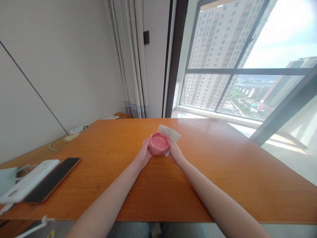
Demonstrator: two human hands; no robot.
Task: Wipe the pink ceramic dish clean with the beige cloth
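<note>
1. Cradling the pink bowl (159, 144) from both sides, I am grasping it over the table (111, 142), in front of me and between my forearms; whether its base is touching the wood I cannot tell.
2. My left hand (145, 152) is curving around the bowl's left wall, thumb up near the rim, probably because that side needs a firm counter-hold.
3. My right hand (175, 152) is pressing in from the opposite side, gripping the white cloth (173, 135) together with the bowl; the two palms are likely bracing each other so the round body is not rolling away.
4. The bowl's mouth is tipping slightly towards me, so the inside is showing; I judge this tilt is giving me a clear look at it.
5. The cloth is fanning out beyond the bowl's far right side, with a bit peeking below my right hand; it is looking soft, thin and matte.
6. The bowl is showing a squat, rounded form, a wavy rim and a smooth pink surface, perhaps glazed ceramic.
7. Beneath, the orange-brown wood is shining faintly, while a dark phone (53, 180) and a glossy white power bank (32, 180) are lying side by side to my left, well apart from my hands.
</note>
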